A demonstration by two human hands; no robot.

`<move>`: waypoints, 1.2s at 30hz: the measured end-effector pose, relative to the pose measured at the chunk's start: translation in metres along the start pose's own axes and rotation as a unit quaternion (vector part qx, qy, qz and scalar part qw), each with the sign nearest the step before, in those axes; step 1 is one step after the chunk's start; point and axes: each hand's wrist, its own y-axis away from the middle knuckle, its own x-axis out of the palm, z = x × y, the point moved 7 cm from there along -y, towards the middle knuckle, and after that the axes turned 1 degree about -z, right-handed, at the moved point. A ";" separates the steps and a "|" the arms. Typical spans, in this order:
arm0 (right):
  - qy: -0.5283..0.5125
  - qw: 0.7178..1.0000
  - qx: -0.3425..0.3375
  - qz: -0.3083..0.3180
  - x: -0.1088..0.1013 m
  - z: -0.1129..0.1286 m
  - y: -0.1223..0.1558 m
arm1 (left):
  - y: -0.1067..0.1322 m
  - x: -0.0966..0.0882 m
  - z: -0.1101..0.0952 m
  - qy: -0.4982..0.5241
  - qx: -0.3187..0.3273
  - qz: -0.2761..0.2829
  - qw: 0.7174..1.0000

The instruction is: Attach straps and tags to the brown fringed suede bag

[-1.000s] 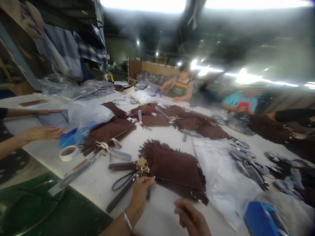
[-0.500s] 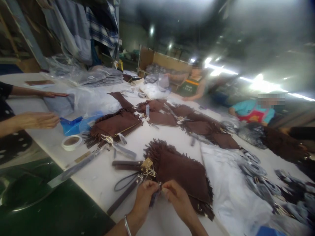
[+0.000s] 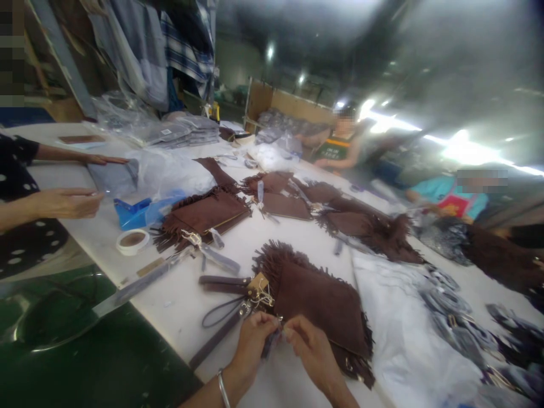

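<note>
A brown fringed suede bag [image 3: 323, 303] lies on the white table [image 3: 178, 306] right in front of me, with a dark wrist strap [image 3: 221, 317] and a tan tag [image 3: 257, 282] at its near left corner. My left hand [image 3: 251, 340], with a bangle on the wrist, and my right hand [image 3: 309, 348] meet at that corner. Both pinch a small dark piece [image 3: 272, 340] between the fingertips; I cannot make out what it is.
More brown fringed bags [image 3: 204, 215] lie across the table, with clear plastic sleeves [image 3: 403, 317] on the right. A tape roll [image 3: 132, 241] and a blue dispenser [image 3: 134, 211] sit at the left. Another person's hands [image 3: 68, 203] work at the left; two people sit at the far side.
My right hand came up from the table edge to meet the left at the bag's corner, and both now pinch the small piece. The view shifted slightly left.
</note>
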 end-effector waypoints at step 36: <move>0.185 0.980 -0.066 0.028 0.020 0.016 -0.023 | -0.002 -0.004 0.003 -0.017 -0.038 0.044 0.998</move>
